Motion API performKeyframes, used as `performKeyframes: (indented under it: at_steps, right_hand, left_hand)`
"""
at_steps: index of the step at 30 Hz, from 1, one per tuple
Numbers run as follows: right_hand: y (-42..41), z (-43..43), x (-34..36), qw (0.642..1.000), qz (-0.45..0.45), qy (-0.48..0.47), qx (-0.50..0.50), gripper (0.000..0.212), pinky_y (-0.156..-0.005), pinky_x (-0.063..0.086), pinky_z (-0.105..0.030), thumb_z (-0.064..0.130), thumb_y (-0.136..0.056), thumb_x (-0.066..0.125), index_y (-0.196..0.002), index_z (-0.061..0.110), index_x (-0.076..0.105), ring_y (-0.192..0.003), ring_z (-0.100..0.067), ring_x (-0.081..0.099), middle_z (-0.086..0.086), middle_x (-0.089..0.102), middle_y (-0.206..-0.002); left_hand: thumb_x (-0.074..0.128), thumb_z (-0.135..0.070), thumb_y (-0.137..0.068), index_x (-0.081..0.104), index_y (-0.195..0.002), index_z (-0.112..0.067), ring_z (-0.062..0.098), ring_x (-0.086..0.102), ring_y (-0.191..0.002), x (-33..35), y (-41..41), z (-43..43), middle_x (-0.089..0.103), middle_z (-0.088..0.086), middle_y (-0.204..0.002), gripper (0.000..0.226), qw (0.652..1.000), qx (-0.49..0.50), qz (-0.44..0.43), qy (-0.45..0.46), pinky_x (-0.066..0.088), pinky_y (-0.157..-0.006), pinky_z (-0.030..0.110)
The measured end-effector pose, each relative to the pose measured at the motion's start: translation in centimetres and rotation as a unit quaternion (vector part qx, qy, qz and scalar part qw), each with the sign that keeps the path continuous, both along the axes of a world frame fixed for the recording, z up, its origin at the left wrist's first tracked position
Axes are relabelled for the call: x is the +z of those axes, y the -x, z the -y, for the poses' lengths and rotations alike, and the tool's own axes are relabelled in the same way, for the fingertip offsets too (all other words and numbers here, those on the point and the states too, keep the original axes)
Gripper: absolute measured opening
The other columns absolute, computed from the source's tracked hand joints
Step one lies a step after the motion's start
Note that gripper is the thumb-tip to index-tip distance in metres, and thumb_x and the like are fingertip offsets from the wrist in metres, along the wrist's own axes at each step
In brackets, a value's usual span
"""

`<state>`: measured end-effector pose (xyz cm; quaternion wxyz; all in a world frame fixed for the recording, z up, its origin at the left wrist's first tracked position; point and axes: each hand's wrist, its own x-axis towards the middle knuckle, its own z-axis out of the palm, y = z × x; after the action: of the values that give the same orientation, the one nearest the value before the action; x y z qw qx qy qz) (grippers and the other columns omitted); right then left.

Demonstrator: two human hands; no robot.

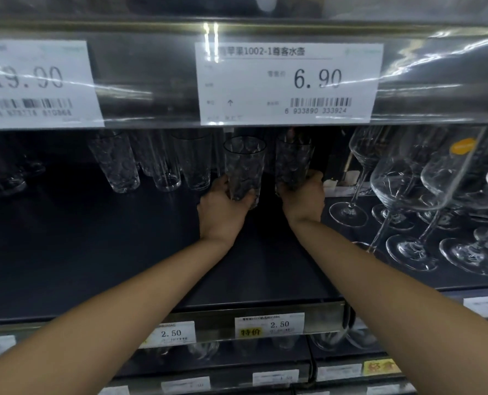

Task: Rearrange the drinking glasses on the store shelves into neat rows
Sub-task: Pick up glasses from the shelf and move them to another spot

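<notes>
Repositioning step. Left grip grasps the left tumbler and right grip grasps the right tumbler, both near the shelf back edge. Next move likely calls for aligning the pair with the back-row tumblers.

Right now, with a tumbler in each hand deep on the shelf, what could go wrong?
The left hand and right hand each grip a tumbler; the left tumbler and right tumbler sit close and could knock. The wine glasses crowd the shelf beside the right forearm; a sideways swing might topple one. The other tumblers beside the left hand could be bumped.
</notes>
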<state>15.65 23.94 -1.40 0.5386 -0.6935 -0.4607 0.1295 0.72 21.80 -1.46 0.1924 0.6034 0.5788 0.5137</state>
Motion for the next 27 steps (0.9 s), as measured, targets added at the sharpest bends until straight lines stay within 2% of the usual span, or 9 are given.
performKeyframes:
  at_steps: [5,7,9,13,16,18,21,23,27]
  right_hand:
    - [-1.0,1.6,-0.5,0.998,0.025,0.002,0.061,0.062,-0.095,0.049,-0.045,0.031,-0.079,0.076,-0.128,0.006,0.048,-0.116,-0.032,0.054,-0.012,0.059,-0.125]
    - [-1.3,1.8,-0.4,0.997,0.011,0.002,0.079,0.061,-0.094,0.05,-0.042,0.031,-0.076,0.078,-0.126,0.01,0.049,-0.114,-0.028,0.056,-0.009,0.06,-0.122]
    - [-1.4,2.0,-0.1,0.994,-0.042,-0.004,0.099,0.066,-0.089,0.05,-0.032,0.028,-0.075,0.081,-0.129,0.011,0.047,-0.108,-0.02,0.06,-0.002,0.062,-0.118]
    - [-1.2,1.9,0.2,0.984,-0.123,-0.022,0.129,0.078,-0.096,0.051,-0.033,0.028,-0.074,0.085,-0.136,0.014,0.041,-0.11,-0.014,0.062,0.002,0.063,-0.121]
    - [-1.2,1.9,0.2,0.981,-0.133,-0.034,0.139,0.071,-0.093,0.052,-0.031,0.024,-0.073,0.085,-0.129,0.015,0.043,-0.107,-0.012,0.063,0.002,0.065,-0.116]
    - [-1.2,2.1,0.2,0.982,-0.121,-0.035,0.142,0.064,-0.087,0.053,-0.027,0.023,-0.072,0.086,-0.12,0.02,0.043,-0.102,-0.009,0.064,0.002,0.064,-0.111]
    - [-1.5,2.8,0.1,0.979,-0.129,-0.031,0.155,0.059,-0.083,0.054,-0.026,0.02,-0.07,0.085,-0.114,0.021,0.046,-0.097,-0.009,0.065,0.002,0.066,-0.106]
    - [-1.6,3.3,0.1,0.977,-0.136,-0.022,0.165,0.057,-0.082,0.056,-0.027,0.019,-0.068,0.084,-0.115,0.016,0.052,-0.092,-0.007,0.067,0.003,0.069,-0.1]
    - [-1.6,4.6,0.8,0.969,-0.153,-0.015,0.192,0.042,-0.074,0.053,-0.019,0.008,-0.071,0.079,-0.104,0.022,0.058,-0.08,0.001,0.065,0.008,0.07,-0.091]
  left_hand:
    - [0.08,-0.039,-0.075,0.051,-0.126,-0.018,0.008,0.062,-0.097,-0.2,0.7,0.0,0.063,-0.01,-0.107,0.062,0.999,-0.032,0.028,0.017,0.051,-0.086,0.025]
    - [0.082,-0.038,-0.074,0.046,-0.125,-0.02,0.0,0.059,-0.095,-0.1,0.4,-0.2,0.058,-0.016,-0.105,0.066,0.995,-0.068,0.062,0.024,0.047,-0.081,0.015]
    - [0.083,-0.036,-0.074,0.044,-0.125,-0.02,0.002,0.06,-0.1,0.0,-0.1,-0.6,0.06,-0.011,-0.111,0.066,0.991,-0.098,0.092,0.025,0.044,-0.081,0.01]
    - [0.083,-0.03,-0.076,0.041,-0.13,-0.015,0.009,0.059,-0.11,0.3,-0.6,-1.6,0.06,-0.003,-0.12,0.07,0.983,-0.123,0.133,0.027,0.046,-0.092,0.018]
    - [0.083,-0.029,-0.076,0.042,-0.129,-0.014,0.01,0.061,-0.11,0.2,-0.5,-2.1,0.062,-0.001,-0.12,0.069,0.981,-0.129,0.142,0.029,0.047,-0.093,0.02]
    - [0.083,-0.027,-0.076,0.043,-0.125,-0.018,0.007,0.06,-0.106,0.1,-0.3,-2.0,0.062,-0.004,-0.116,0.064,0.981,-0.128,0.138,0.037,0.046,-0.089,0.014]
    - [0.084,-0.022,-0.074,0.044,-0.119,-0.019,-0.001,0.06,-0.097,0.2,0.2,-1.4,0.062,-0.01,-0.107,0.06,0.981,-0.131,0.14,0.043,0.044,-0.075,0.003]
    - [0.086,-0.022,-0.07,0.05,-0.122,-0.014,0.003,0.064,-0.098,0.3,0.9,-1.0,0.066,-0.006,-0.107,0.064,0.978,-0.143,0.145,0.052,0.048,-0.072,0.007]
    - [0.084,-0.015,-0.072,0.06,-0.12,-0.015,0.01,0.067,-0.103,1.0,2.9,0.9,0.072,-0.002,-0.108,0.054,0.966,-0.204,0.126,0.096,0.053,-0.091,0.027]
